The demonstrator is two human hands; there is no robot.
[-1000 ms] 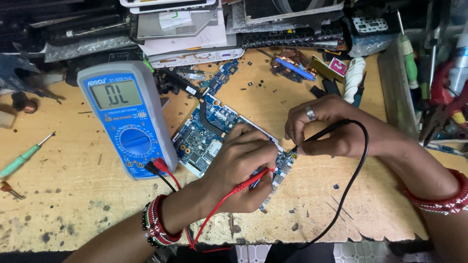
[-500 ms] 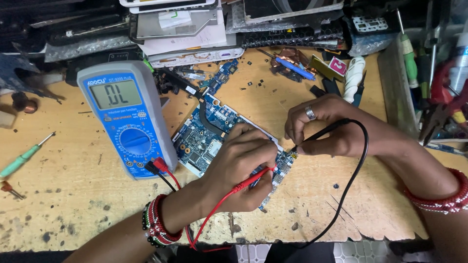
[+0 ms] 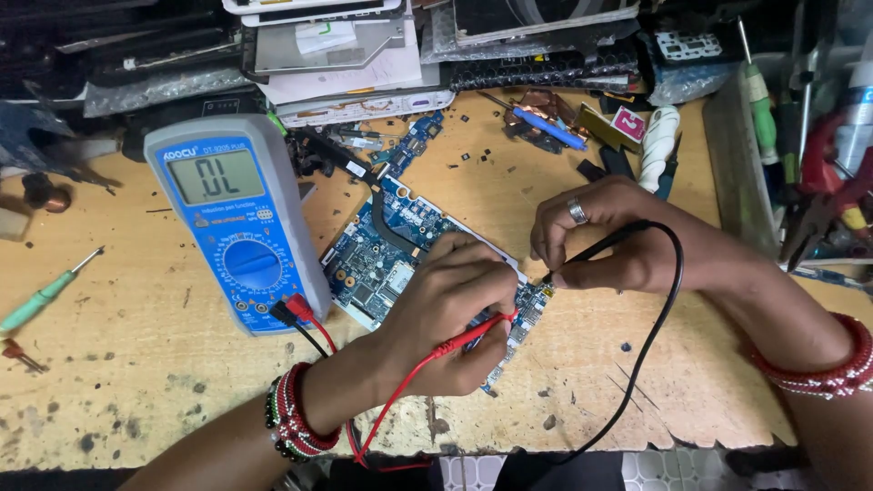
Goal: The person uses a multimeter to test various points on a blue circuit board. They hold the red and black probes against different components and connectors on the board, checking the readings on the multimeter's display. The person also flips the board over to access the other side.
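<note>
Pinching red probe (image 3: 468, 338) in left hand (image 3: 450, 314), black probe (image 3: 596, 247) in right hand (image 3: 618, 241), tips meeting the blue circuit board (image 3: 382, 259) for contact, multimeter (image 3: 238, 223) propped facing up.

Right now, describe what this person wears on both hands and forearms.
Both forearms are bare, with no sleeves. The left hand has a stack of red, white and dark bangles at the wrist. The right hand wears a silver ring on one finger and red beaded bangles at the wrist.
</note>
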